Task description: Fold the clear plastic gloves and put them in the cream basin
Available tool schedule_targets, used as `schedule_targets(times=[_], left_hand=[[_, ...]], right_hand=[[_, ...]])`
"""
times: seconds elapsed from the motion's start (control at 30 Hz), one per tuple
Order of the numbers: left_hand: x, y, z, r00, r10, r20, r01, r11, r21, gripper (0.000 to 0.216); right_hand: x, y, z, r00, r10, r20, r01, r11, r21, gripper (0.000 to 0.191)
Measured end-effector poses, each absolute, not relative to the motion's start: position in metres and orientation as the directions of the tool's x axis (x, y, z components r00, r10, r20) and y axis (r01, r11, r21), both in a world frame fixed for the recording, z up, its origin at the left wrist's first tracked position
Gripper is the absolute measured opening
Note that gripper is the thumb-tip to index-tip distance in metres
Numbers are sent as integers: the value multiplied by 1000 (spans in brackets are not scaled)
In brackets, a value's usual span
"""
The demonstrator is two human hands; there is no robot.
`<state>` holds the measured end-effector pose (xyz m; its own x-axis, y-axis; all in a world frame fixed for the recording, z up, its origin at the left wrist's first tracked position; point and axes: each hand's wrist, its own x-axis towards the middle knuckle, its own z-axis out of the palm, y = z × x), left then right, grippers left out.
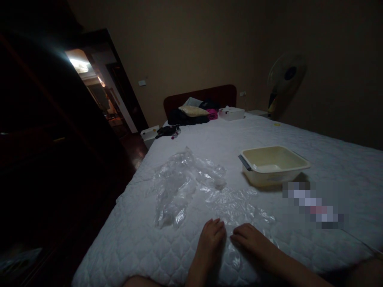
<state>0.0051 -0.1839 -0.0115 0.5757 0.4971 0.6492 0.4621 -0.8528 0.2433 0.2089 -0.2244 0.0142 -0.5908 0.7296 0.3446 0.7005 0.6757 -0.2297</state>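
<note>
My left hand (212,237) is near the bed's front edge, its fingers curled together on the edge of a thin clear plastic bag (230,205). Just right of it, my right hand (249,238) is closed too, with bent fingertips pointing left at the same plastic. The bag spreads crumpled beyond both hands, and a strip of it hangs between my wrists. Another heap of clear crinkled plastic (176,187) lies farther left. To the right stands a cream plastic basin (273,179) with a grey handle. Exactly where the fingertips meet the film is hard to make out.
A white quilted bed (131,243) lies beneath everything. Beside the basin is a pixelated object (314,207). Pillows and dark clothes (188,113), plus a white box (231,114), sit near the headboard. A fan (287,73) stands back right; a doorway (104,87) opens left.
</note>
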Motion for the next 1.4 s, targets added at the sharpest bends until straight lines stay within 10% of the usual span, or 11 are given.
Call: schedule_targets(times=[1.03,1.4], left_hand=[[9,-188,-6,512,521,682,442,-841,311,17],[9,-188,-16,573,582,578,526,-801,285,28]], right_hand=[[203,-237,19,-445,797,409,648,601,-467,20],[209,-211,20,-117,975,188,559,221,-799,30]])
